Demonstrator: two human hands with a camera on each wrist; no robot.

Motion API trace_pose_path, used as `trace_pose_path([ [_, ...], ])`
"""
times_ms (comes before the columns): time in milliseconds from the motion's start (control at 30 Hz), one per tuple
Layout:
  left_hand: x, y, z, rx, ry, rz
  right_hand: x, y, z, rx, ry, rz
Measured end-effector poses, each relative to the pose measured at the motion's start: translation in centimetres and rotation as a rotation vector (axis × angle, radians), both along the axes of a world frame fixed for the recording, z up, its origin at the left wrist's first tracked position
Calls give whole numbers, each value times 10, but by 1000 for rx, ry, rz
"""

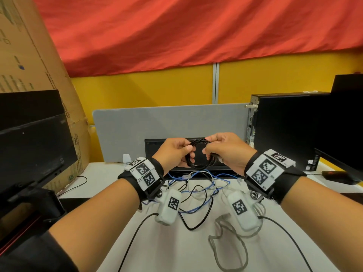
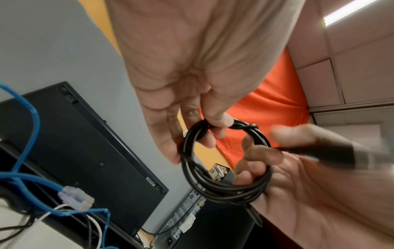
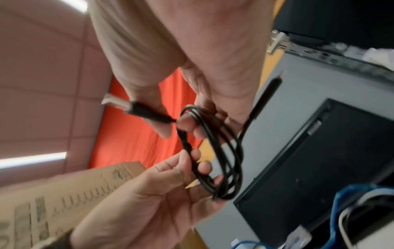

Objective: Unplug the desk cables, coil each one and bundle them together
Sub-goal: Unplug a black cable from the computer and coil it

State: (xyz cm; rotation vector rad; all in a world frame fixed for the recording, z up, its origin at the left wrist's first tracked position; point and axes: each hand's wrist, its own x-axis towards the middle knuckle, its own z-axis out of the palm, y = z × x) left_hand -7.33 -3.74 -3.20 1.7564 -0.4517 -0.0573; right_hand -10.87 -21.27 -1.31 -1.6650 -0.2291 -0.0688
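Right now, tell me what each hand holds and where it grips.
Both hold one coiled black cable: left hand pinches its left side, right hand grips its right side.
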Motion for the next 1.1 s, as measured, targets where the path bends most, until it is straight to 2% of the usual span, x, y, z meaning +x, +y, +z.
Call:
trace_pose_path([
  [100, 1, 2, 0, -28, 26, 43, 0, -2, 1, -181, -40, -55],
  [167, 1, 5, 0, -38, 40, 73, 0, -4, 3, -300, -65, -35],
  [300, 0, 11, -1, -32, 73, 93, 3, -6, 2, -672, -155, -25],
  [367, -1, 14, -2, -18, 78, 107, 5, -3, -2, -767, -166, -10],
  [467, -2, 21, -4, -27, 97, 111, 5, 5, -7, -731, -149, 95],
  [633, -5, 46, -4, 43, 150, 90, 7, 21, -19, -454, -26, 274],
  [767, -6, 76, -5, 212, 151, 137, 11, 52, -40, -297, 86, 234],
  [867, -8, 99, -11, 391, 98, 178, 16, 81, -56, -304, 112, 127],
  [933, -8, 115, -19, 465, 113, 198, 17, 98, -66, -263, 190, 144],
  [1000, -7, 133, -31, 523, 186, 228, 16, 112, -73, -271, 252, 178],
  [1100, -6, 163, -56, 592, 347, 252, 19, 119, -77, -470, 191, 142],
])
